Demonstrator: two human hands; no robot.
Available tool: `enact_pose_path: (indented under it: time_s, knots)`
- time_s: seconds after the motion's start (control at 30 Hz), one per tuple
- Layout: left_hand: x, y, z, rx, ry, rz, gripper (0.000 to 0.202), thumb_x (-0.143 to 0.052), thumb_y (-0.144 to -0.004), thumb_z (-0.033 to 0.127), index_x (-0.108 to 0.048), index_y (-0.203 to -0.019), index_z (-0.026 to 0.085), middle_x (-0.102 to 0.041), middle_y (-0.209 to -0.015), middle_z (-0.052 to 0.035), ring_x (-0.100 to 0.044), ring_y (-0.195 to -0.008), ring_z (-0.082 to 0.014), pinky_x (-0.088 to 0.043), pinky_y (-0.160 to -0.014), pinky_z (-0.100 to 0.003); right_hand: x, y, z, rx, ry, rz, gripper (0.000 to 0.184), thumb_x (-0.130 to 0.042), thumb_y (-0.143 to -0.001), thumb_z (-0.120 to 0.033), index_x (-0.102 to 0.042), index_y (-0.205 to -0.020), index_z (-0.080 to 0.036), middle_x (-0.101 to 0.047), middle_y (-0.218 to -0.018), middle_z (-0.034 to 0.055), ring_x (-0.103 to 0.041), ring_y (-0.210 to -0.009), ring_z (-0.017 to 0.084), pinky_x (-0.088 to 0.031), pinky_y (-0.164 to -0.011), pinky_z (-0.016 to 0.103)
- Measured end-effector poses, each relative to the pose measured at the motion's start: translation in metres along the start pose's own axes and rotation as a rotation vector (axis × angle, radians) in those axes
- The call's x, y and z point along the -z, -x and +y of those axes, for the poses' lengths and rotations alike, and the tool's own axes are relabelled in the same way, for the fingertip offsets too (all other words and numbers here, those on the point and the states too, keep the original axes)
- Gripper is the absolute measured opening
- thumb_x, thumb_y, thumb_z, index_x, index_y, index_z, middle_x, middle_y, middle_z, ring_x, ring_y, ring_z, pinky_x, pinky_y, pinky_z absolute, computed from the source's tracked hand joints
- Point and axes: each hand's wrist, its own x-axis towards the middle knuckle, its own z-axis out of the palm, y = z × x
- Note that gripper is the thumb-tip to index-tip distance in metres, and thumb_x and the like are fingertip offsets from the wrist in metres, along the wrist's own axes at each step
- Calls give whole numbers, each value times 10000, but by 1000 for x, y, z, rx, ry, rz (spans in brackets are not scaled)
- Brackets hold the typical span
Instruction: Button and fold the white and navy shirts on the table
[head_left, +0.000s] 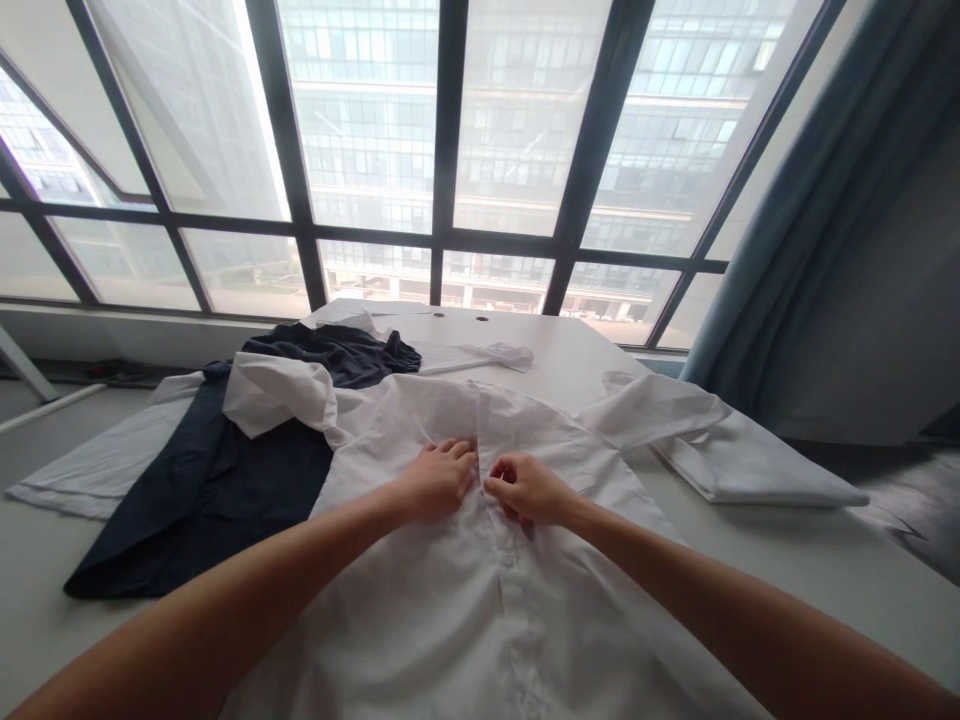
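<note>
Shirt laid out front-up: the white shirt [465, 620] was spread on the white table [570, 350], hem end toward the wearer of the camera and collar end [480, 395] toward the window [450, 150]. Its long axis ran straight away from the body, and the button placket [504, 570] followed that same line up the middle.

Both hands met on the placket about halfway up the chest, directly on the shirt's centre line, neither one clearly nearer. The left hand [439, 478] lay knuckles-up just left of the strip, fingertips bent down onto the cloth at its edge. Whether it pinched the fabric or only pressed on it could not be told. The right hand [529, 488] sat just right of the strip, fingers drawn together and nipping the placket edge. The two sets of fingertips were almost touching across the seam.

From the grip, most of the shirt body lay nearer, between the forearms; the collar end lay just beyond the fingers. The right sleeve [660, 405] stretched outward to the right, its end resting beside a folded white cloth [757, 475]. The left sleeve [277, 395] was bunched and turned over onto a dark navy garment [202, 490], which lay on the table to the left, partly over another pale cloth. A blue curtain [810, 220] hung at the far right.
</note>
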Motion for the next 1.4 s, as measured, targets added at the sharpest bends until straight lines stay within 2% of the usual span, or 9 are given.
enact_pose_path:
  time_s: [0.1, 0.2, 0.37, 0.57, 0.67, 0.8, 0.97, 1.2, 1.4]
  knots:
    - [9, -22, -12, 71, 136, 73, 290, -476, -913, 224, -734, -1034, 169, -702, -1092, -103, -632, -1020, -241, -472, -912, -325, 12, -21, -6, -16, 104, 66, 175, -574, -850, -304, -630, -766, -162, -589, -509, -16, -522, -405, 113, -330, -426, 208]
    - [14, -47, -22, 207, 244, 94, 244, -539, -864, 238, -763, -888, 143, -726, -846, -78, -649, -762, -205, -478, -712, -267, 20, -50, -7, -8, 223, 169, 258, -574, -880, -385, -651, -771, -164, -591, -495, -3, -547, -428, 126, -350, -457, 219]
    - [10, -70, -26, 304, 193, 40, 188, -612, -777, 240, -777, -821, 161, -721, -771, -77, -630, -686, -203, -410, -594, -248, 22, -86, -5, -141, 246, 31, 441, -508, -906, -529, -648, -666, -186, -551, -417, 20, -527, -359, 154, -404, -470, 268]
    - [3, -78, -35, 353, 385, -31, 178, -644, -731, 234, -723, -607, 134, -570, -485, -15, -512, -485, -142, -332, -496, -237, 20, -101, -4, -164, 227, -20, 390, -602, -842, -375, -547, -496, -203, -488, -365, 27, -499, -337, 169, -420, -479, 302]
    - [4, -76, -38, 390, 553, -80, 230, -649, -733, 235, -650, -527, 132, -474, -396, 15, -432, -403, -109, -295, -439, -228, 18, -100, -3, -107, 274, 42, 306, -581, -793, -251, -529, -496, -203, -530, -432, 40, -531, -414, 177, -414, -506, 299]
    - [8, -67, -35, 511, 889, -98, 279, -644, -775, 308, -593, -558, 141, -486, -422, 25, -406, -348, -87, -270, -372, -207, 14, -93, 8, 117, 162, 179, 207, -546, -766, -208, -485, -568, -210, -555, -526, 7, -530, -492, 143, -371, -489, 247]
    - [9, -56, -29, 493, 1131, 0, 329, -709, -740, 423, -605, -643, 126, -572, -544, 17, -396, -356, -50, -251, -352, -189, 1, -82, 29, 149, -290, 94, 243, -458, -850, -381, -490, -677, -214, -530, -518, -43, -477, -381, 103, -344, -376, 213]
    - [3, -54, -25, 423, 1165, 44, 295, -677, -764, 386, -617, -650, 120, -594, -560, 8, -420, -365, -50, -296, -373, -192, -6, -77, 34, 165, -481, 135, 260, -550, -804, -426, -503, -671, -208, -564, -526, -42, -473, -367, 91, -353, -354, 207]
    - [-1, -55, -26, 385, 1104, 89, 267, -660, -774, 354, -635, -658, 116, -601, -562, 3, -433, -375, -51, -311, -382, -180, -4, -74, 30, 150, -488, 141, 263, -550, -791, -414, -526, -646, -196, -570, -522, -35, -495, -392, 94, -389, -382, 212]
